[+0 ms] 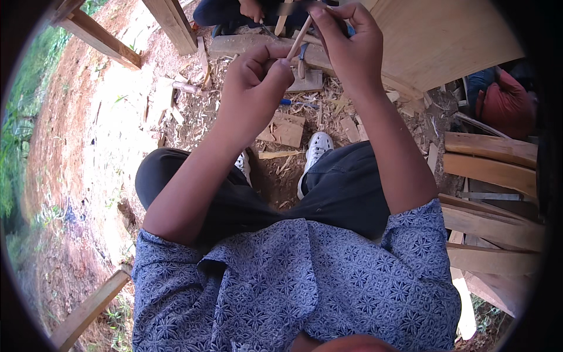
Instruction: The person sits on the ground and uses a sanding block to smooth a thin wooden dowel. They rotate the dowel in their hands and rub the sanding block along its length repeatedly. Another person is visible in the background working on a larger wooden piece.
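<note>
The thin stick (300,37), pinched by the left hand (255,82), could snap if bent; the right hand's (355,50) hold is unclear.

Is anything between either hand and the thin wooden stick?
Nothing visible at the left hand, which pinches the lower end of the thin wooden stick. By the right hand, a blurred dark object shows near the upper end; whether it intervenes, I can't tell.
</note>
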`<state>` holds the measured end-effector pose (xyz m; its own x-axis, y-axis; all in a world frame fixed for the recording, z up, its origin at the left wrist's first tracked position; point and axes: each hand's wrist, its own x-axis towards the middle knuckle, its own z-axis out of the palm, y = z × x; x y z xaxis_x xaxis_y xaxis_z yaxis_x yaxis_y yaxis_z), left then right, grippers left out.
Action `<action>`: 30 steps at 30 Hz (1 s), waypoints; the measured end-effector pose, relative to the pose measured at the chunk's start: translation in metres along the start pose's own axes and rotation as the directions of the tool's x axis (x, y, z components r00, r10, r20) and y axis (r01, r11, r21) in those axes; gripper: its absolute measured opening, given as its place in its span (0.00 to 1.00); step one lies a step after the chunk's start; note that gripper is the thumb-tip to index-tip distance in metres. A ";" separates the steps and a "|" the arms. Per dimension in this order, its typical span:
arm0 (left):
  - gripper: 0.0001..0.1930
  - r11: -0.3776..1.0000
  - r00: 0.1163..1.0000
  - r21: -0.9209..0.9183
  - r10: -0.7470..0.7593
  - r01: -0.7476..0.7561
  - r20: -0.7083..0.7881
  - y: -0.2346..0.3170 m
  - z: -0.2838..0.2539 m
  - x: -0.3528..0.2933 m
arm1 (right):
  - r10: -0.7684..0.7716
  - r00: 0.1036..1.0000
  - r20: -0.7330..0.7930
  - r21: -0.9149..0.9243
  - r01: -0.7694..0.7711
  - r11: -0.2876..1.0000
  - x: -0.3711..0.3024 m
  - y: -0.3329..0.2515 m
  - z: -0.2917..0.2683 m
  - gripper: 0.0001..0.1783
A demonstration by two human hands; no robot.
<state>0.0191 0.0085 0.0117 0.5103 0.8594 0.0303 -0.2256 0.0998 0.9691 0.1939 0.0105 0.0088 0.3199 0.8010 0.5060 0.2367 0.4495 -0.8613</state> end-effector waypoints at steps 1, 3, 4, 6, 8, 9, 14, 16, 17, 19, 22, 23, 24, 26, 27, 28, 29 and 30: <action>0.12 1.000 1.000 0.002 0.019 -0.019 -0.004 0.000 -0.001 0.000 | -0.028 1.000 -0.013 0.077 0.029 0.997 -0.004 -0.004 0.006 0.10; 0.12 0.999 0.999 -0.001 0.043 -0.043 -0.004 -0.002 -0.003 -0.002 | -0.124 0.989 0.083 -0.170 0.137 0.976 -0.024 -0.003 0.007 0.09; 0.12 1.000 1.000 -0.011 0.027 -0.027 -0.010 -0.002 -0.003 0.000 | -0.073 0.991 0.109 -0.165 0.090 0.982 -0.023 -0.001 0.004 0.09; 0.12 0.999 1.000 -0.033 -0.010 0.009 -0.028 -0.001 -0.002 0.004 | -0.004 0.996 0.091 -0.052 0.009 0.999 0.001 0.007 -0.003 0.09; 0.12 0.993 0.999 -0.106 -0.045 0.046 0.010 -0.001 -0.001 -0.001 | -0.053 0.998 0.015 -0.090 0.054 0.995 -0.004 0.006 -0.002 0.09; 0.12 0.989 0.999 -0.137 -0.045 0.049 0.030 0.002 -0.001 0.000 | -0.096 0.995 -0.021 -0.106 0.093 0.990 0.000 0.003 0.002 0.09; 0.13 0.996 0.999 -0.074 -0.043 0.041 -0.027 -0.006 -0.001 -0.002 | 0.019 0.999 0.043 -0.126 -0.014 0.992 0.002 0.013 -0.003 0.10; 0.14 0.997 0.999 -0.061 -0.053 0.052 -0.014 0.000 0.004 0.003 | 0.024 0.999 -0.033 -0.081 -0.027 0.996 0.006 0.014 -0.003 0.10; 0.15 0.996 0.998 -0.073 -0.058 0.057 -0.012 -0.001 0.003 0.000 | 0.028 0.997 -0.070 -0.059 -0.032 0.998 0.007 0.013 -0.001 0.11; 0.15 0.995 0.999 -0.084 -0.050 0.049 -0.006 0.000 -0.003 -0.001 | -0.125 0.991 0.043 -0.147 0.130 0.980 -0.016 0.004 0.008 0.11; 0.15 1.000 0.998 -0.001 0.001 -0.001 -0.061 -0.005 0.001 0.002 | 0.113 0.989 0.097 -0.148 -0.098 0.984 -0.013 0.001 0.002 0.11; 0.15 1.000 0.998 -0.006 -0.012 0.012 -0.062 -0.007 0.002 -0.001 | 0.084 0.995 0.044 -0.101 -0.079 0.992 -0.008 0.005 0.000 0.11; 0.15 1.000 0.998 -0.006 -0.005 0.005 -0.055 -0.004 0.003 0.002 | 0.037 0.999 -0.015 -0.055 -0.037 0.998 0.008 0.008 -0.001 0.11; 0.15 1.000 1.000 -0.020 0.006 -0.007 -0.030 0.000 0.005 0.001 | 0.033 0.998 -0.062 -0.066 -0.037 0.997 -0.002 0.004 0.002 0.10; 0.14 1.000 1.000 -0.009 0.010 -0.010 -0.023 0.001 0.001 0.003 | -0.048 0.999 -0.005 -0.095 0.047 0.994 -0.013 0.004 0.005 0.10; 0.14 1.000 1.000 -0.002 0.003 -0.003 -0.011 -0.001 -0.004 0.003 | -0.117 0.992 0.048 -0.126 0.122 0.985 -0.027 0.007 0.008 0.10; 0.13 1.000 1.000 0.005 -0.005 0.005 0.000 -0.003 -0.007 0.004 | -0.182 0.978 0.103 -0.152 0.197 0.969 -0.032 0.010 0.009 0.09; 0.13 0.999 0.999 -0.045 0.001 -0.003 -0.036 -0.007 -0.006 0.003 | -0.148 0.979 0.142 -0.263 0.182 0.948 -0.019 0.003 0.004 0.10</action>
<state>0.0168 0.0132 0.0032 0.4794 0.8773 0.0228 -0.2642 0.1195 0.9570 0.1847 -0.0017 -0.0037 0.1481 0.7732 0.6166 0.5237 0.4676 -0.7121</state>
